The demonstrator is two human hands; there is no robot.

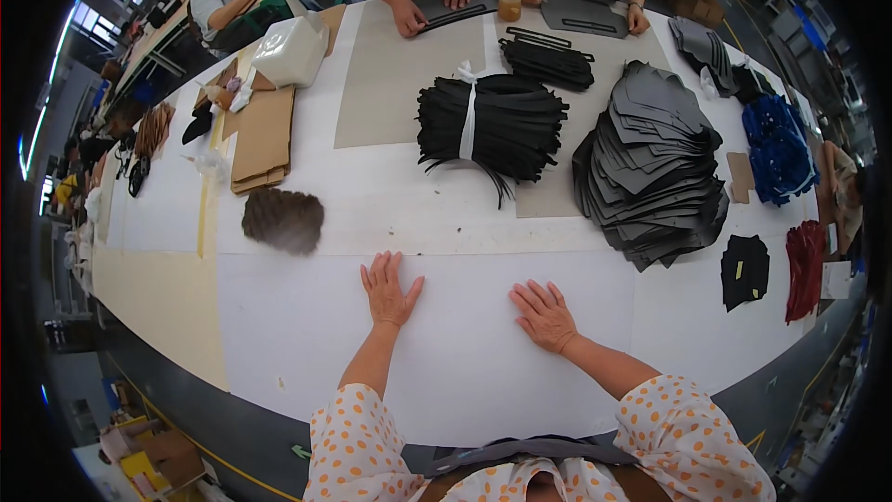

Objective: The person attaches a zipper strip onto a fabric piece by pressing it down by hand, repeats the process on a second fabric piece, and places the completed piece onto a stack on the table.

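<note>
My left hand (387, 290) lies flat on the white sheet (446, 363) covering the near table, fingers spread and pointing away from me. To its right, my right hand (544, 315) rests on the same sheet, palm down, fingers stretched out. Neither hand holds anything. Beyond them sits a thick bundle of black strips (492, 125), tied round the middle with a white band (469, 116). A big fanned stack of dark grey cut pieces (650, 167) stands to the right. Left of my left hand is a brown fuzzy clump (282, 220), partly blurred.
Brown cardboard sheets (263, 144) and a white plastic container (291, 51) stand at the left. Black looped strips (548, 63) and a glue bottle (509, 0) lie farther back. Blue bundles (779, 149), dark red strips (804, 270) and black pieces (745, 271) line the right. Co-workers' hands (409, 16) work opposite.
</note>
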